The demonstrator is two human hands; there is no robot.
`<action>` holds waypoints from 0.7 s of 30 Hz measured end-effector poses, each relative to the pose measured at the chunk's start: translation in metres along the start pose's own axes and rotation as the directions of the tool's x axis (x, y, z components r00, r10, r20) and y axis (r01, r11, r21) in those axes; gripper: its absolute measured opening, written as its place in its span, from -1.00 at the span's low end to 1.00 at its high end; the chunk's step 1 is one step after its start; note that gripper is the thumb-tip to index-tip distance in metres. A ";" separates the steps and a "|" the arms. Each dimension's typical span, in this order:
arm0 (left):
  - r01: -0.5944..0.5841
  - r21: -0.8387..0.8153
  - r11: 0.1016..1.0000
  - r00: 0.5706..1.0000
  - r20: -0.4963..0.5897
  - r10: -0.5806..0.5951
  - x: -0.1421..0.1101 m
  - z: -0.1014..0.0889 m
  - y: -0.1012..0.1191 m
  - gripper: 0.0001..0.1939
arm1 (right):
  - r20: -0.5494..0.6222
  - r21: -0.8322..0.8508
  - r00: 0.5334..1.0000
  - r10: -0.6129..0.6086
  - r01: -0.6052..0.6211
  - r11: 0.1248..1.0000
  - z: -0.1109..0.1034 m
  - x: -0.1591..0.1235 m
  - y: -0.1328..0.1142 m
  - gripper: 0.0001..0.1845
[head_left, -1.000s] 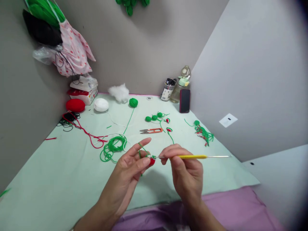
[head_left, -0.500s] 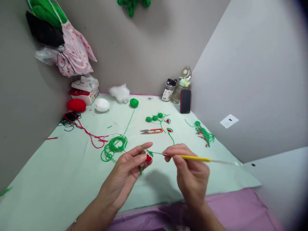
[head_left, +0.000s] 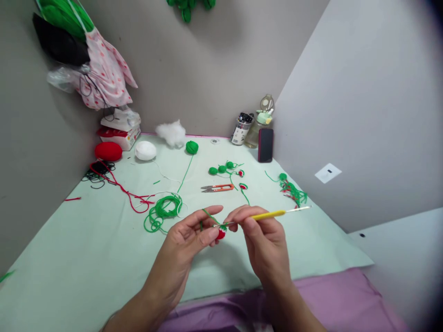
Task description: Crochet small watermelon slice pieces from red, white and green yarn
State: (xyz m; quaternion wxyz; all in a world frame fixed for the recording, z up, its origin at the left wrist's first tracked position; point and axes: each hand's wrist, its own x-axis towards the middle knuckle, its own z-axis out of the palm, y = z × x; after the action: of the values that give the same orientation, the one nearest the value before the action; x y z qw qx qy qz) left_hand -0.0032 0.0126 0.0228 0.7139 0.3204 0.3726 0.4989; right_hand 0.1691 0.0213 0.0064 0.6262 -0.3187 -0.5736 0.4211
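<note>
Between the thumb and fingers of my left hand (head_left: 194,235) is a small crochet piece (head_left: 221,234), red with a white and green edge. Green yarn (head_left: 209,214) runs from it over my raised left index finger. My right hand (head_left: 261,235) grips a crochet hook (head_left: 268,215) by its yellow handle, like a pencil. The hook's metal tip lies at the top green edge of the piece; whether it passes through a stitch I cannot tell. A loose coil of green yarn (head_left: 168,206) lies just beyond my left hand.
Orange thread snips (head_left: 223,187) lie past my hands, near small green and red crochet pieces (head_left: 222,169). Farther back are red (head_left: 108,151), white (head_left: 146,151) and green (head_left: 192,147) yarn balls, white stuffing (head_left: 171,134), a pen cup (head_left: 242,129), a bottle (head_left: 254,134) and a phone (head_left: 266,145).
The hook and my right hand have moved left, bringing the tip over the piece's top edge. The crochet piece has shifted slightly right and down in my left hand.
</note>
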 end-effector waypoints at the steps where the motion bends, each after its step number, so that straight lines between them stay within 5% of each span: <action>1: 0.001 0.008 1.000 1.000 0.003 -0.001 0.000 -0.001 0.000 -0.67 | -0.009 0.037 1.000 0.022 -0.021 0.999 -0.001 0.001 0.001 -0.81; 7: -0.027 0.050 0.998 1.000 -0.014 0.028 -0.001 -0.002 -0.001 -0.73 | -0.007 0.010 1.000 0.018 -0.018 1.000 -0.001 0.000 -0.002 -0.77; 11: -0.061 0.075 0.995 0.996 -0.059 0.065 -0.001 -0.004 -0.003 -0.67 | 0.037 -0.161 0.994 -0.108 0.112 0.981 -0.001 -0.008 -0.008 -0.77; 21: -0.274 0.400 0.875 0.928 -0.127 0.349 -0.003 -0.004 -0.005 -0.94 | 0.304 -0.528 0.841 -0.447 0.540 0.656 0.006 -0.011 -0.009 -0.74</action>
State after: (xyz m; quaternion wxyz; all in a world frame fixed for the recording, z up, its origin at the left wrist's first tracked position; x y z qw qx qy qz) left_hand -0.0051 0.0082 0.0171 0.5091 0.4563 0.4726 0.5561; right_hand 0.1652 0.0067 0.0104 0.5403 -0.2979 -0.7850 0.0552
